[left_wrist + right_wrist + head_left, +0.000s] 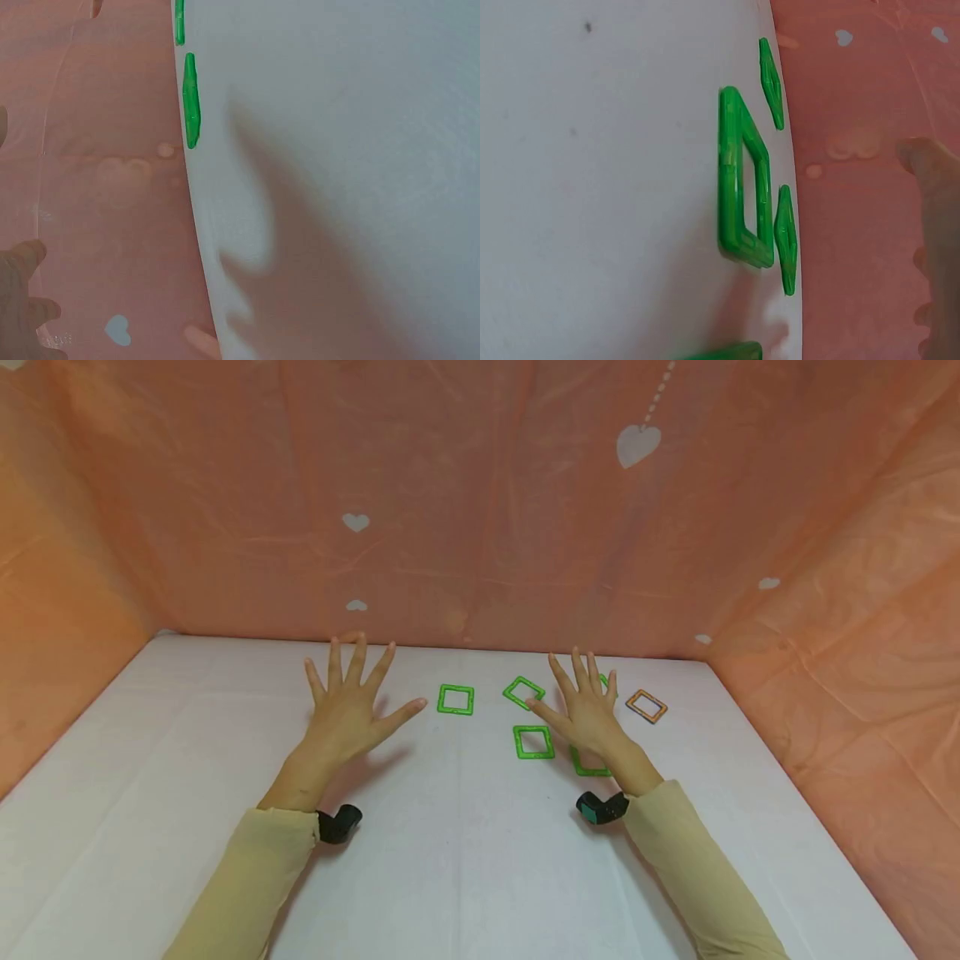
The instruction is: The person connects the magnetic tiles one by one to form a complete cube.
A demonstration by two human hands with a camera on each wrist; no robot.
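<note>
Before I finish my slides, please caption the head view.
Left fingers and right fingers spread above a white tabletop bearing green frames and one orange frame.

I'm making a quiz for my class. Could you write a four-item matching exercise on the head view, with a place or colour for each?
1. Orange frame
2. Left hand
3. Right hand
4. Left sleeve

A. Left of every frame
B. Beige
C. Right of all the green frames
D. Partly hiding some green frames

Pairs: 1-C, 2-A, 3-D, 4-B
</note>
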